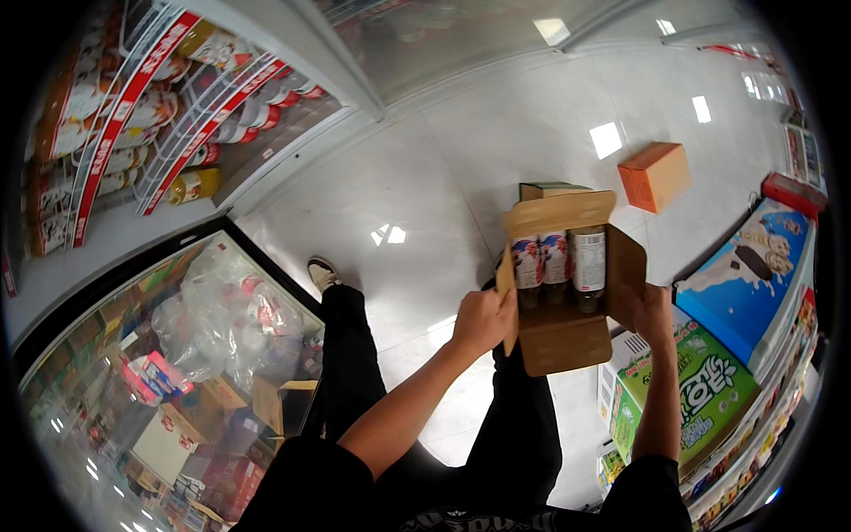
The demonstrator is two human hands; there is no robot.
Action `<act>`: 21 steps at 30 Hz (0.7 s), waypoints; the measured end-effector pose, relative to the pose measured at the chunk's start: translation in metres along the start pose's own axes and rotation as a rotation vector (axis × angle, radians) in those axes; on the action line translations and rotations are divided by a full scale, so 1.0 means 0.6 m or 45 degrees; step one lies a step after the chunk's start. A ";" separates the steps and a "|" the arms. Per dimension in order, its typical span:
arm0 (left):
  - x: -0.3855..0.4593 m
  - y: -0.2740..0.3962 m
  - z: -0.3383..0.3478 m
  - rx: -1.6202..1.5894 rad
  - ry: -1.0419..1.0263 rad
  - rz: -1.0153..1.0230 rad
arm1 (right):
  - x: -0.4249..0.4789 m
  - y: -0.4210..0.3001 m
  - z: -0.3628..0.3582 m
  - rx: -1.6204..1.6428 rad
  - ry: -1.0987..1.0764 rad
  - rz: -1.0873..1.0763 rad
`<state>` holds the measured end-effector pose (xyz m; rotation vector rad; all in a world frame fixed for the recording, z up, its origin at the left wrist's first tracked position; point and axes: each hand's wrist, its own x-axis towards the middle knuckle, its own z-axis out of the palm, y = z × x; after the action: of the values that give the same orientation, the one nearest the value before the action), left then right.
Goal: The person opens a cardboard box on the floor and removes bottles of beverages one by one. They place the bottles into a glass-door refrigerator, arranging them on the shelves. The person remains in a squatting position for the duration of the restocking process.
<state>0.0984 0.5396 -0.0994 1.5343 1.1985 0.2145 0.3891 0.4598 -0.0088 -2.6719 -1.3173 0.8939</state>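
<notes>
Between my hands is a cardboard box (565, 347) with its flaps spread. Three labelled bottles (541, 261) are visible inside; a gap separates the right one (588, 258) from the other two. My left hand (484, 320) grips the left flap, fingers wrapped over its edge. On the other side, my right hand (651, 314) holds the right flap, its fingers partly hidden behind the cardboard. Another carton (550, 190) shows just beyond the box, mostly covered by it.
An orange-brown carton (655, 176) rests on the tiled floor (425, 179). At left stand a drinks cooler with bottles on wire shelves (176, 143) and a glass-topped chest (266, 279) bearing plastic wrap (223, 319). A green carton (691, 392) and blue display panel (748, 272) flank my right.
</notes>
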 end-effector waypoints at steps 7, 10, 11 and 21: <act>-0.011 -0.168 -0.205 0.259 0.317 -0.153 | 0.080 -0.178 0.252 0.046 -0.112 -0.247; 0.007 -0.301 -0.271 0.373 0.405 -0.239 | 0.121 -0.278 0.385 0.070 -0.134 -0.335; 0.013 -0.344 -0.295 0.440 0.418 -0.262 | 0.132 -0.320 0.417 0.044 -0.192 -0.300; 0.074 -0.569 -0.474 0.493 0.585 -0.392 | 0.215 -0.552 0.623 0.066 0.067 -0.694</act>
<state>-0.2663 0.7065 -0.2956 1.6507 1.9102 0.1369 0.0227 0.6862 -0.2930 -2.0969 -1.8384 0.7598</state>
